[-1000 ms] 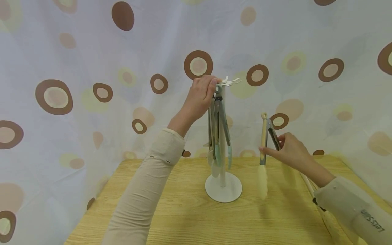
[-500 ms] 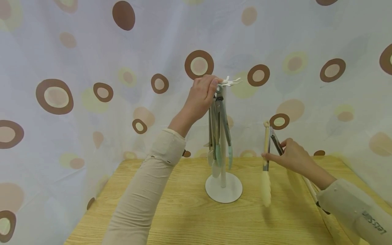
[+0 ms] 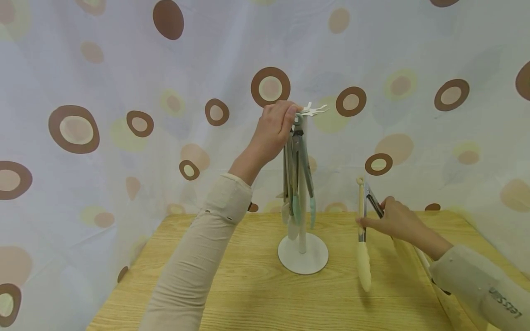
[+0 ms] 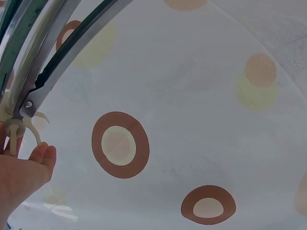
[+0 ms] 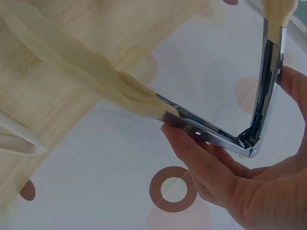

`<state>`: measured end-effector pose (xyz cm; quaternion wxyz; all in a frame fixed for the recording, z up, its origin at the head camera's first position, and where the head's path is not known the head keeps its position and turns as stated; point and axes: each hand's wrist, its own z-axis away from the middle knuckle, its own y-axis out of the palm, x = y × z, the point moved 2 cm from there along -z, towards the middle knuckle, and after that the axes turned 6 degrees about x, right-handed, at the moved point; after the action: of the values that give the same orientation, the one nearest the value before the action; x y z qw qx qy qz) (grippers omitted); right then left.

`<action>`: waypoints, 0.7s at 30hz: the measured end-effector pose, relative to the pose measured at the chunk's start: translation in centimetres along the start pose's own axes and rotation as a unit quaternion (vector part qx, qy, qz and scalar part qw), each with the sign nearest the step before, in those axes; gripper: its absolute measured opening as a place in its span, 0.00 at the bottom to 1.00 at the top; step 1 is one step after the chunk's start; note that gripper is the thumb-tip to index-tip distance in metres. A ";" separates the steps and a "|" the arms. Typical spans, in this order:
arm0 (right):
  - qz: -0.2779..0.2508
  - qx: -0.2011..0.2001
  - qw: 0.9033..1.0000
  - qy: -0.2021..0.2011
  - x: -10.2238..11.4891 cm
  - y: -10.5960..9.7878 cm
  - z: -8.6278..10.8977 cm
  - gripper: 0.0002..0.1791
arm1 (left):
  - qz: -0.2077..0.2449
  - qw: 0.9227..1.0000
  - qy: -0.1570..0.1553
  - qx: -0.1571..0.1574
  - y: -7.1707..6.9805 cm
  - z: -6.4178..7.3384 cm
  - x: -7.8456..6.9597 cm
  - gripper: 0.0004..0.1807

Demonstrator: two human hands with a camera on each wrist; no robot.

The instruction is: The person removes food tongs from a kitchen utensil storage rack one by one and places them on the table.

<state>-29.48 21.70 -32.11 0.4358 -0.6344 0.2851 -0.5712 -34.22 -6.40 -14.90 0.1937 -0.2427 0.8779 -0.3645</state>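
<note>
In the head view, a white utensil stand (image 3: 303,259) with a round base stands upright on the table. My left hand (image 3: 273,126) grips its top, over the hooks; in the left wrist view, fingertips (image 4: 42,154) touch a curved cream hook (image 4: 34,130). Several utensils hang beneath, among them tongs with mint-green tips (image 3: 312,212). To the right, my right hand (image 3: 399,223) holds metal tongs with cream scalloped tips (image 3: 363,266) above the table. These tongs are spread into a V in the right wrist view, thumb on one arm and fingers on the other.
The wood-grain table (image 3: 244,285) reaches back to a curtain (image 3: 232,46) with brown and yellow circles. A pale strip (image 3: 428,264) runs along the table's right side, partly behind my right arm. A white pointed thing (image 5: 21,139) shows at the left of the right wrist view.
My right hand has come down and slightly right with the cream-tipped tongs, whose tips are now nearer the table. The left hand and the stand hold nearly the same place.
</note>
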 end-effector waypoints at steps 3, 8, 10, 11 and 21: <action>0.005 0.004 1.000 -0.002 -0.3 0.3 0.0 0.48 | 0.001 1.000 -0.001 0.002 0.0 0.0 0.0 0.19; 0.003 0.004 1.000 -0.008 -0.9 0.8 0.1 0.47 | -0.003 1.000 0.002 0.002 0.0 -0.1 -0.1 0.19; 0.002 0.004 1.000 -0.009 -1.1 1.0 0.1 0.46 | -0.006 1.000 0.003 0.002 0.0 -0.1 -0.2 0.18; 0.002 0.005 1.000 -0.009 -1.2 1.2 0.1 0.45 | -0.007 1.000 0.003 0.002 0.0 -0.1 -0.2 0.18; -0.005 0.016 1.000 0.001 -1.7 2.0 0.4 0.37 | -0.008 1.000 -0.001 0.003 -0.1 -0.1 -0.1 0.18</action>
<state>-29.12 22.29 -34.63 0.4428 -0.6281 0.2737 -0.5784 -34.12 -6.32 -14.80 0.1929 -0.2492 0.8745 -0.3687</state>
